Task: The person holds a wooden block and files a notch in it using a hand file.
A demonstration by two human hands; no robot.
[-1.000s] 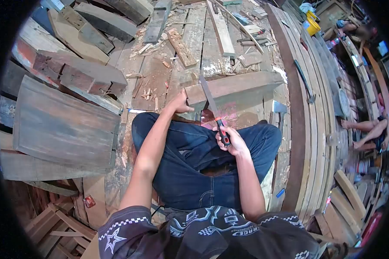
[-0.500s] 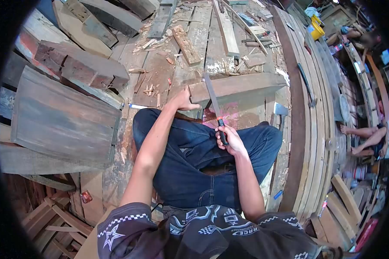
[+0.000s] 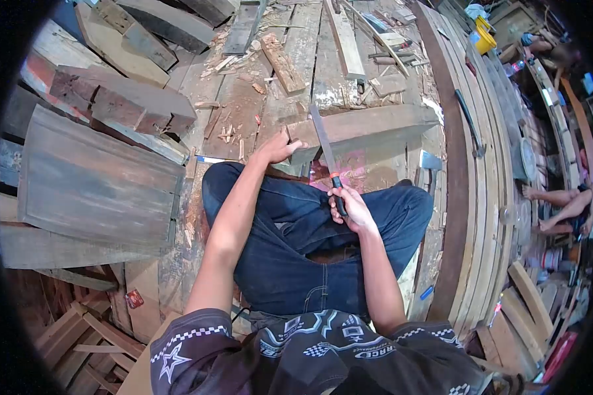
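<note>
My right hand (image 3: 350,209) is wrapped round the black and orange handle of a long flat file (image 3: 324,141). The file's grey blade points forward and crosses the near edge of a curved wooden block (image 3: 375,126). At the block's left end, my left hand (image 3: 280,147) grips the wood, the thumb on its near side and the fingers partly hidden. The block lies in front of my crossed legs, with a pink patch (image 3: 349,168) on the floor beneath it.
A hammer (image 3: 469,122) lies on long planks at the right. An axe head (image 3: 429,160) is beside my right knee, a blue marker (image 3: 427,292) further back. Curved timbers (image 3: 99,181) are piled at the left. Wood chips litter the floor ahead; another person's legs (image 3: 563,201) show far right.
The head view has shifted slightly. The file has moved a little right along the block and its handle has turned in my right hand. My left hand keeps its hold on the block's end.
</note>
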